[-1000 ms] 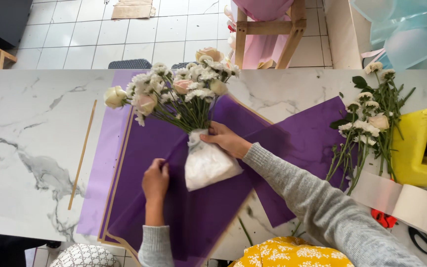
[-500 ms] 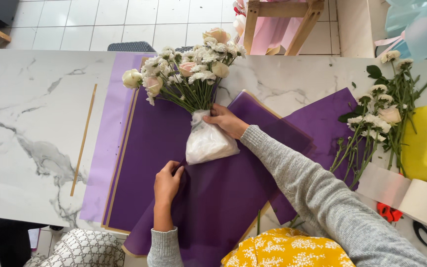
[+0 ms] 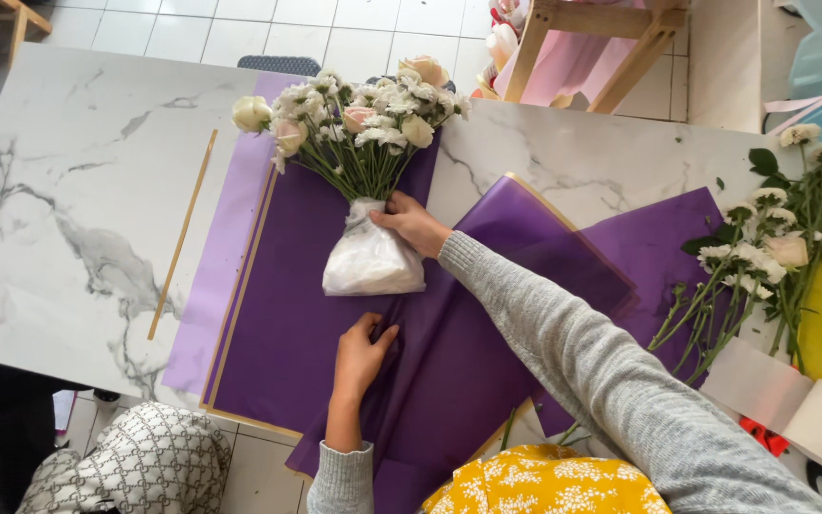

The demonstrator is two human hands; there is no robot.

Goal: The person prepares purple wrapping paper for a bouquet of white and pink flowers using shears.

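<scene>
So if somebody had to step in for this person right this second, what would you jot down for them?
Right hand: holds the bouquet at the neck of its white stem wrap, flowers pointing away from the person.
Left hand: flat on the dark purple wrapping sheet, just below the white wrap.
Done: bouquet lies on the layered purple sheets on the marble table.
Left: no sheet is folded around the bouquet yet. Loose flowers lie to the right, unused.
</scene>
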